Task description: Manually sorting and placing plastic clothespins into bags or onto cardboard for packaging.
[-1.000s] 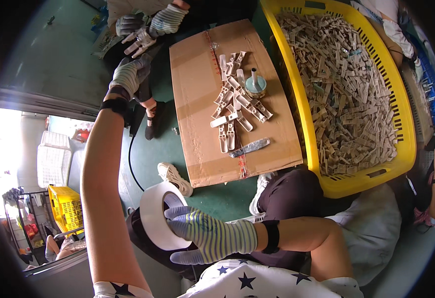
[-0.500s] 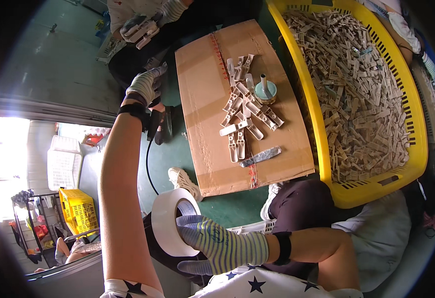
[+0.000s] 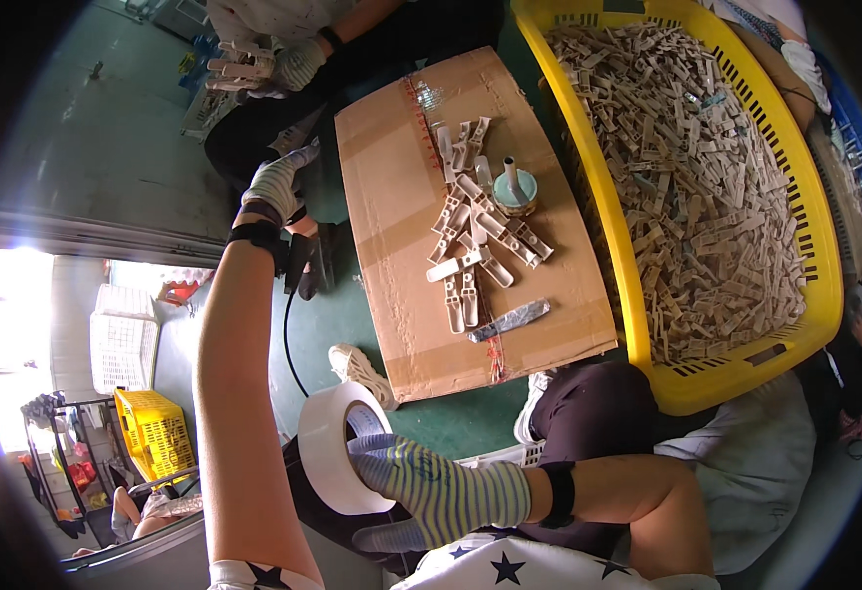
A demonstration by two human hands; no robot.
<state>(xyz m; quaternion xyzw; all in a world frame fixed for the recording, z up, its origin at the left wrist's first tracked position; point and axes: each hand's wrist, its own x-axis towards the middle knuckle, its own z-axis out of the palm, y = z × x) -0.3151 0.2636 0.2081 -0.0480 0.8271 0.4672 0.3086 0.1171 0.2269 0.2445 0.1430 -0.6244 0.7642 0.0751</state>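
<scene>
In the lower middle, my right hand (image 3: 450, 492), in a striped knit glove, grips a wide roll of white tape (image 3: 327, 452) by its near side. Its thumb stretches out below the roll. My left arm reaches far forward, and my left hand (image 3: 275, 187) wears a similar glove. Its fingers look stretched out, with nothing visible in them, left of the cardboard box (image 3: 391, 324). On that box lie several beige plastic clip pieces (image 3: 465, 261), a small round green-topped pot with an upright stem (image 3: 515, 187), and a grey wrapped strip-shaped tool (image 3: 509, 321).
A large yellow crate (image 3: 637, 324) full of beige clip pieces (image 3: 696, 197) stands right of the box. Across from me, a co-worker's gloved hand (image 3: 298, 64) is beside several beige clips (image 3: 239, 67). White baskets (image 3: 124, 339) and a yellow basket (image 3: 153, 433) are at left.
The view has shifted slightly. The co-worker's hands and clips have moved up and left. My left hand sits slightly lower and further left; my right hand still grips the tape roll.
</scene>
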